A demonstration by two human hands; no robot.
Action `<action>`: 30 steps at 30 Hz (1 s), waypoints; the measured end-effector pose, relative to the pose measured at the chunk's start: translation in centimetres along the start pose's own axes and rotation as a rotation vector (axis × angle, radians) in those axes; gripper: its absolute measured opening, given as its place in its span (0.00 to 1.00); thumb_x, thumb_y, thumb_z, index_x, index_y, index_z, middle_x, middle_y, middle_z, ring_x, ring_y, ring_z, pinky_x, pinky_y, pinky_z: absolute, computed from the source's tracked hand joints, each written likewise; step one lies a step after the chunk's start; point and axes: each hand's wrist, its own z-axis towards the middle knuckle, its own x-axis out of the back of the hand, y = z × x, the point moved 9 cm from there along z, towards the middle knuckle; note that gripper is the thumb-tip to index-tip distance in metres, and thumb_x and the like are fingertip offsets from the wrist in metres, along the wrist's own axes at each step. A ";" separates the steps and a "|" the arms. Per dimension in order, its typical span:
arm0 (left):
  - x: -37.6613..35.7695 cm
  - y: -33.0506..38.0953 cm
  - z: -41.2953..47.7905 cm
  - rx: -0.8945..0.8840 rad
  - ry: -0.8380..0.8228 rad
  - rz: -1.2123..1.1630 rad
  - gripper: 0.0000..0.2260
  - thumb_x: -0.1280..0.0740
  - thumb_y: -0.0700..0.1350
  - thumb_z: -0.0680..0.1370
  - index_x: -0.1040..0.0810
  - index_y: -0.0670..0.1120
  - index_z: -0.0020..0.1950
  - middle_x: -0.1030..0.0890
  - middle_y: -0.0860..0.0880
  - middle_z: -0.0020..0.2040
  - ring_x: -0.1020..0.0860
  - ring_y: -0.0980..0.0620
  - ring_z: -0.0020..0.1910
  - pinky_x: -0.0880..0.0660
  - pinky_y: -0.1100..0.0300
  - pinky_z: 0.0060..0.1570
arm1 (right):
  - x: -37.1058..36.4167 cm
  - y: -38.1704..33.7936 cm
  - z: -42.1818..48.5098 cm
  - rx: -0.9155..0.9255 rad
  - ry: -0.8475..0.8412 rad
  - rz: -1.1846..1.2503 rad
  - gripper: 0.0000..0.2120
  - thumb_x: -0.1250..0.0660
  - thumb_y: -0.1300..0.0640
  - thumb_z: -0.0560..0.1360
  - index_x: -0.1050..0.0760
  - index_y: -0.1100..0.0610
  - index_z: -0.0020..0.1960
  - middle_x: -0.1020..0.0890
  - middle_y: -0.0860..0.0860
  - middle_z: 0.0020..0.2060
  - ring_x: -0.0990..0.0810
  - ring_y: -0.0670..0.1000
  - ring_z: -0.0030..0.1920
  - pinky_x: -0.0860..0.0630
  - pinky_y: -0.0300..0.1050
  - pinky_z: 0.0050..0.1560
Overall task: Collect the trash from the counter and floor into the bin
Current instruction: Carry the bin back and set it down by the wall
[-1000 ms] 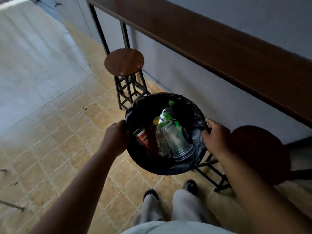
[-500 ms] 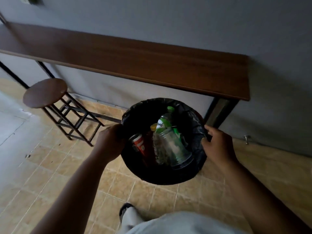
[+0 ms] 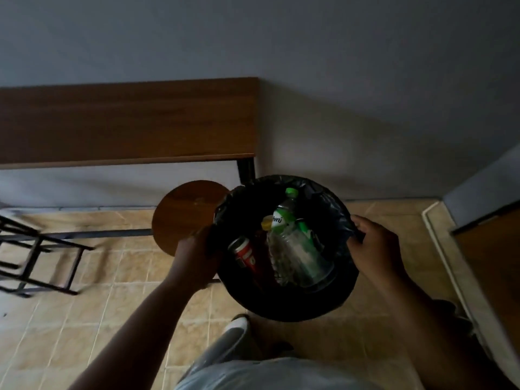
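A person carries a round bin [image 3: 284, 305] lined with a black plastic bag [image 3: 332, 218] above a tan tiled floor [image 3: 92, 313], in the head-camera view looking down. The left hand [image 3: 197, 254] is closed over the bin's left rim, its fingers hidden by the bag's edge, and the right hand [image 3: 377, 246] is clamped on the right rim with the thumb hooked over the top of the liner. Inside the bin, a clear plastic bottle [image 3: 298, 249] with a green cap [image 3: 291, 191] and a green-and-white label lies tilted, cap toward the wall, its base low and near the viewer. Just left of it stands a red drink can [image 3: 244, 253], leaning, with its silver top facing up. A small yellow item [image 3: 266, 220] shows between the can and the bottle's shoulder; what it is cannot be made out. Beyond the bin, a wooden bench [image 3: 126, 122] on a black metal leg [image 3: 247, 170] runs along the grey wall [image 3: 337, 66], its top bare in the part that shows. A round wooden stool seat [image 3: 183, 215] sits under the bench's end, partly covered by the left hand and the bin. A second black metal stool frame [image 3: 36, 260] stands well apart at the left edge. A shoe [image 3: 235, 325] and pale trousers [image 3: 225, 353] show below the bin.
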 end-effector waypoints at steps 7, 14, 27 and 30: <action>-4.5 5.6 7.0 -0.093 -0.120 -0.096 0.11 0.35 0.41 0.78 0.24 0.46 0.60 0.22 0.57 0.42 0.20 0.60 0.38 0.28 0.75 0.31 | 3.7 5.7 2.9 -0.169 0.093 0.008 0.21 0.36 0.62 0.76 0.29 0.56 0.69 0.21 0.58 0.62 0.22 0.60 0.60 0.25 0.52 0.60; -7.3 8.5 13.0 -0.102 -0.206 -0.130 0.19 0.37 0.38 0.78 0.30 0.47 0.69 0.19 0.46 0.56 0.19 0.51 0.50 0.33 0.78 0.34 | 5.1 9.0 6.2 -0.217 0.120 -0.014 0.23 0.36 0.63 0.75 0.29 0.55 0.70 0.20 0.59 0.60 0.21 0.59 0.59 0.25 0.48 0.58; -13.3 10.2 15.5 0.212 -0.048 -0.146 0.14 0.35 0.39 0.77 0.24 0.46 0.63 0.17 0.45 0.54 0.19 0.50 0.48 0.31 0.70 0.40 | 3.8 13.6 18.4 0.022 -0.079 -0.085 0.22 0.37 0.63 0.77 0.31 0.55 0.71 0.21 0.58 0.60 0.22 0.59 0.58 0.24 0.48 0.57; -16.1 10.0 15.4 0.308 -0.010 -0.203 0.16 0.35 0.40 0.78 0.25 0.48 0.65 0.19 0.45 0.58 0.20 0.50 0.55 0.32 0.71 0.45 | 2.2 15.0 21.5 0.061 -0.162 -0.115 0.23 0.38 0.61 0.78 0.34 0.55 0.72 0.22 0.57 0.61 0.22 0.58 0.59 0.25 0.46 0.56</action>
